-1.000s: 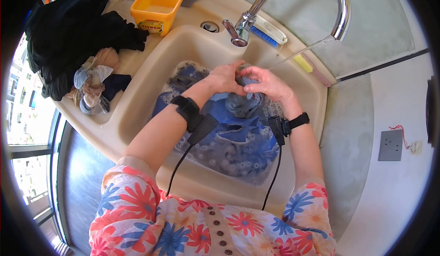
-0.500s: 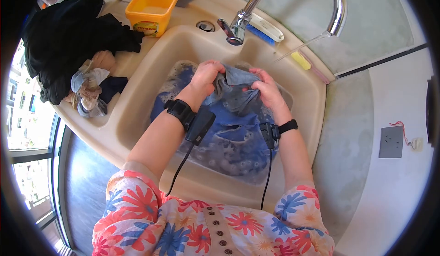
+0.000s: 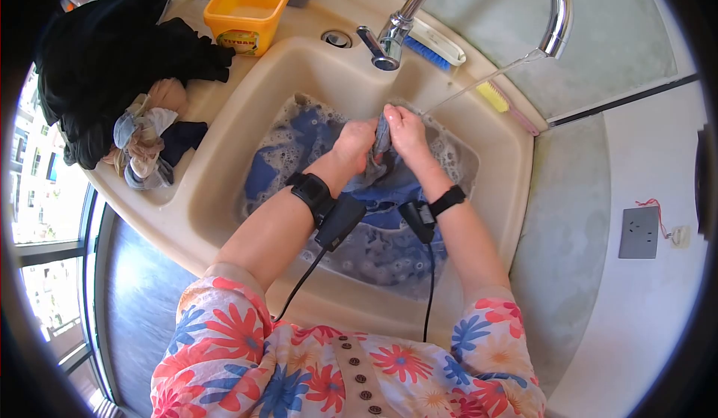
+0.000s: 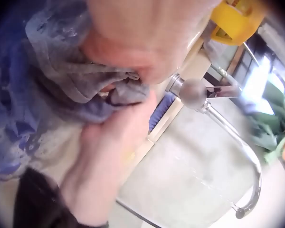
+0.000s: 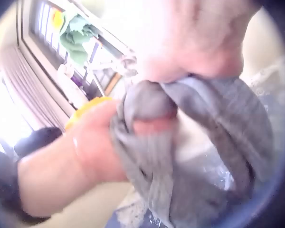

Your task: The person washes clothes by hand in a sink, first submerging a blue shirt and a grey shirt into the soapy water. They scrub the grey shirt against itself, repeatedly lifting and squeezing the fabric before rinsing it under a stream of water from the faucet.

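A wet grey cloth garment (image 3: 381,137) is held up between both hands over the sink (image 3: 206,186). My left hand (image 3: 354,145) grips one part of it, fingers curled in. Close beside it, my right hand (image 3: 406,130) pinches another part, thumb uppermost. In the right wrist view the grey cloth (image 5: 156,161) wraps over the left fingers and hangs in a loop below the right hand. The left wrist view shows its bunched folds between the two hands. Below, blue fabric (image 3: 307,127) soaks in foamy water.
Water runs from the tap (image 3: 557,32) at the back. Two brushes, one blue-bristled (image 3: 430,51) and one yellow-bristled (image 3: 493,96), lie on the rear ledge. A yellow tub (image 3: 247,14), black clothes (image 3: 123,74) and small bunched garments (image 3: 146,145) sit on the left counter.
The hands first worked the bunched cloth low at the water, then spread it apart between them. Now they have come close together again, with the cloth gathered between them.
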Demonstrator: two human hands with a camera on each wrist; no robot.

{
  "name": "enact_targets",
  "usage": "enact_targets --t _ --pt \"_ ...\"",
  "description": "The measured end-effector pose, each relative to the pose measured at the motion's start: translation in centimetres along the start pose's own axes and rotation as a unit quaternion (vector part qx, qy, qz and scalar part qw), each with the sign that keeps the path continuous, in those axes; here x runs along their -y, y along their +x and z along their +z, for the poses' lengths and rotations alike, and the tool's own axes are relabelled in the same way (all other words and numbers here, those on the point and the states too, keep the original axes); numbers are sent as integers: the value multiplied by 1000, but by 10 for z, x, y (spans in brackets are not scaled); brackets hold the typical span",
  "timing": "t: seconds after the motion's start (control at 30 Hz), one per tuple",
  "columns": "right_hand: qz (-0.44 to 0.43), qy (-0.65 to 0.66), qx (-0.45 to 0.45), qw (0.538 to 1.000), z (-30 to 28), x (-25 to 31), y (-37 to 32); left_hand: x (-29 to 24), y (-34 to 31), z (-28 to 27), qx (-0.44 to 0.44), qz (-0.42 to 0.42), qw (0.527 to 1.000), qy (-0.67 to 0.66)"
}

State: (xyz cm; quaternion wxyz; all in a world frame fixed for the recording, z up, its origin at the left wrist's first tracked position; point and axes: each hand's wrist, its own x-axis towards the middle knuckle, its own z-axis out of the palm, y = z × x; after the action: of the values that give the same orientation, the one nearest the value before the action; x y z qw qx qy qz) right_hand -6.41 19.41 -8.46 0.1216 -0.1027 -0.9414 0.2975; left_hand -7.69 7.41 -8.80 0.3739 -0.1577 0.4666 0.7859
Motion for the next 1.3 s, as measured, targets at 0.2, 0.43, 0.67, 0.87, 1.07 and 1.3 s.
enact_targets --t 0.2,0.43,0.67,0.87,1.07,1.3 --pt "150 361 327 861 -60 4 4 -30 -1 -22 216 124 896 368" --pt "96 313 313 891 -47 -36 -4 -48 -11 -22 143 107 944 276" --pt "41 26 286 957 32 -68 -34 4 48 -85 -133 54 920 364" --pt "230 321 73 916 16 -99 -10 -4 25 -78 -46 -40 961 270" --pt "107 212 133 962 44 -38 -25 16 31 -60 27 -24 999 -6" --pt "48 -46 114 991 9 -68 -5 -1 21 -48 -3 39 993 109"
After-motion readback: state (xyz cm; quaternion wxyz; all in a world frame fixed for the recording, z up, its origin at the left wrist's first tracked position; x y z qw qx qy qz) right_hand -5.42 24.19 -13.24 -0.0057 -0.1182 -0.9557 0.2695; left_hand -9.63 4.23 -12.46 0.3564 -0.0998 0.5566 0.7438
